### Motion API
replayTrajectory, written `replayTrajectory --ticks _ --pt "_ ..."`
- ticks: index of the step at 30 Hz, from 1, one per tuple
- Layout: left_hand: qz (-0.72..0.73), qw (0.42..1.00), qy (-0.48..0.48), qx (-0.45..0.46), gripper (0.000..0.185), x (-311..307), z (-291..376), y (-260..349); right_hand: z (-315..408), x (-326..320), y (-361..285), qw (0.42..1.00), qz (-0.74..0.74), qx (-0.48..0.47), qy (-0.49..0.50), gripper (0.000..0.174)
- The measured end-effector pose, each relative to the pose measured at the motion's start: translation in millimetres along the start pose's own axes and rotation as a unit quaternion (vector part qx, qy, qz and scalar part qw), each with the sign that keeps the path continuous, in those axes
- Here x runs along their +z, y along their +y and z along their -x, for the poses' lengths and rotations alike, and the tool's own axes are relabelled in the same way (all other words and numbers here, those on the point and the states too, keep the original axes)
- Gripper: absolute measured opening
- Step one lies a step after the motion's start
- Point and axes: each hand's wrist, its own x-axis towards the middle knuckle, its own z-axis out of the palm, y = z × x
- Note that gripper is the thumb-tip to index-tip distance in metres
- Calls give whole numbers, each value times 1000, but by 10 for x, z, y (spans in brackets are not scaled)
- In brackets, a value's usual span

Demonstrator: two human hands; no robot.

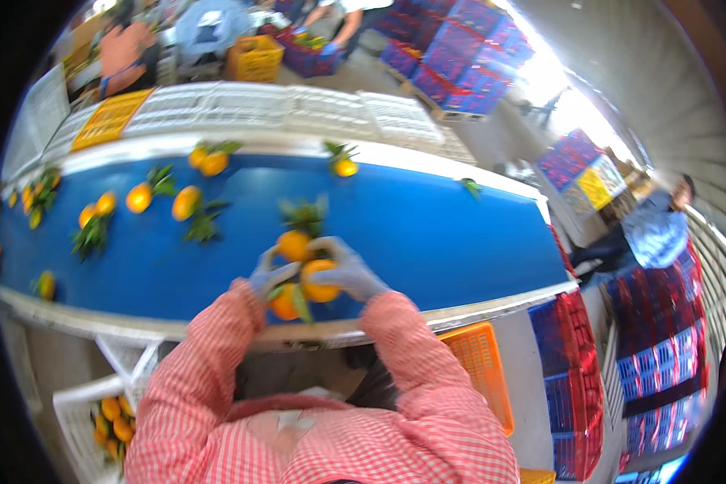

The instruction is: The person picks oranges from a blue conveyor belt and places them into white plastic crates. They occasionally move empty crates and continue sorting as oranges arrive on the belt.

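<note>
Both my hands wear pale gloves and meet at the near edge of a blue conveyor belt [435,236]. My left hand [269,272] curls against the left side of a cluster of leafy mandarin oranges. The upper orange [293,245] sits between the hands, with blurred green leaves [302,216] beyond it. My right hand [352,272] grips the cluster from the right, its thumb across the right orange [322,289]. A lower orange [284,302] hangs nearest my body, with a long leaf [301,304] beside it. Glove fingers partly cover the fruit.
More leafy oranges [186,203] lie along the belt's left half, and one [345,167] lies near the far rim. White crates [248,109] line the far side. An orange crate [481,369] stands at my right; a white crate [75,417] of oranges at lower left. Other people work beyond.
</note>
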Motion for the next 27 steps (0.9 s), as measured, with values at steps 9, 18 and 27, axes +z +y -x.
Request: replayTrajectory --ticks 9,18,27 --pt "104 935 -210 -266 53 2032 831 -272 2644 -43 -751 955 -19 -9 297 79" --pt "-67 916 -300 -259 61 1964 779 -540 3878 -575 323 709 106 236 656 71" --pt "-105 988 -34 -105 49 -1139 521 249 508 450 212 900 159 84 396 52"
